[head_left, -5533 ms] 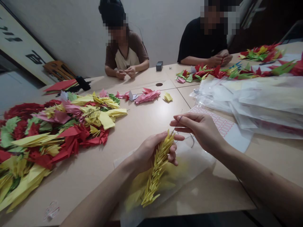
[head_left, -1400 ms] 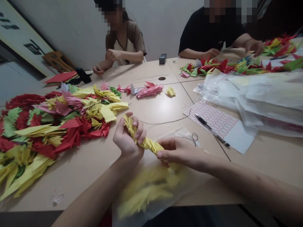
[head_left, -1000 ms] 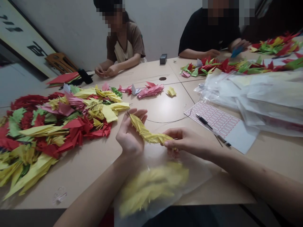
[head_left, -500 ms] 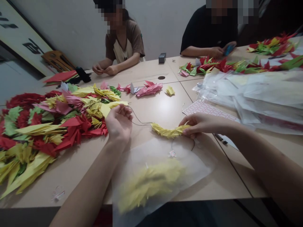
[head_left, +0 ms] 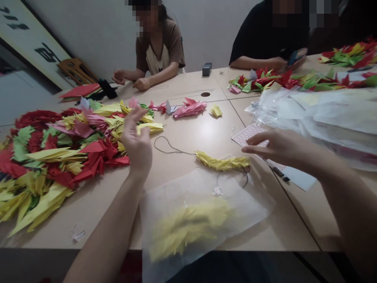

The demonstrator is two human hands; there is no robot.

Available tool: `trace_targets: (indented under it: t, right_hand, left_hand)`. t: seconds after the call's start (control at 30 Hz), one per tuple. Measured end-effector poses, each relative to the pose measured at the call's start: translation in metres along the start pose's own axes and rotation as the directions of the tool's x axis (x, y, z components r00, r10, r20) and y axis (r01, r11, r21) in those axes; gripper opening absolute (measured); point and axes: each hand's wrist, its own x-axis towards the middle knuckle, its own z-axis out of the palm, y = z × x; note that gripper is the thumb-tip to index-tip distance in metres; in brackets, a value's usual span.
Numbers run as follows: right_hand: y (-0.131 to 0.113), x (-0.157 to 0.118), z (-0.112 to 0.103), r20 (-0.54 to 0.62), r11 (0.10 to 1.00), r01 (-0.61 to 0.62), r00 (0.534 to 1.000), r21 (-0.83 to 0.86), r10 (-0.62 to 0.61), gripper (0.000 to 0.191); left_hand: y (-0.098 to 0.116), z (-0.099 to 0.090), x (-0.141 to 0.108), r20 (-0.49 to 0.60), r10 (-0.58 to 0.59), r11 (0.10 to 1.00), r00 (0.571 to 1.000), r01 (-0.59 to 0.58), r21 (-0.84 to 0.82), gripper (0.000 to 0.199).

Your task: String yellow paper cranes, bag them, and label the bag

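Observation:
A strand of folded yellow paper pieces (head_left: 222, 162) lies on the tabletop, touching neither hand. A thin dark thread (head_left: 171, 147) runs from its left end in a loose curve, and more thread trails from its right end. My left hand (head_left: 137, 137) is raised, fingers apart, holding nothing, above the table to the left of the strand. My right hand (head_left: 278, 147) hovers open to the right of the strand, above a sticker sheet. Nearer me, a translucent sheet (head_left: 247, 208) lies over a longer yellow folded strand (head_left: 188, 228), which looks blurred through it.
A large heap of red, green, yellow and pink paper folds (head_left: 59, 157) lies at the left. Pink folds (head_left: 190, 109) sit beyond. Stacked plastic bags (head_left: 321, 114) fill the right, with a pen (head_left: 279, 173) near them. Two co-workers sit across the table.
My right hand has let go of the yellow strand and moved right. The strand now rests on the table. My left hand has lifted, and the view has shifted slightly.

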Motion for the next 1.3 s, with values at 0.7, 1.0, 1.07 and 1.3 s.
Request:
trace_targets:
  t: [0.7, 1.0, 1.07, 1.3]
  right_hand:
    - [-0.03, 0.003, 0.06, -0.115, 0.885, 0.462, 0.878, -0.057, -0.465, 0.02]
    - [-0.032, 0.002, 0.06, -0.099, 0.882, 0.461, 0.878, -0.096, -0.469, 0.021]
    - [-0.032, 0.001, 0.059, -0.099, 0.879, 0.463, 0.875, -0.116, -0.474, 0.02]
    - [-0.033, 0.002, 0.059, -0.098, 0.876, 0.473, 0.871, -0.096, -0.482, 0.02]
  left_hand:
    - [0.008, 0.009, -0.037, 0.934, -0.243, 0.808, 0.262, -0.478, 0.344, 0.027]
    - [0.005, 0.015, -0.042, 0.889, -0.295, 0.802, 0.35, -0.414, 0.43, 0.021]
    - [0.003, 0.016, -0.044, 0.885, -0.28, 0.793, 0.372, -0.43, 0.431, 0.019]
    - [-0.002, 0.014, -0.048, 0.901, -0.068, 0.75, 0.428, -0.574, 0.329, 0.012]
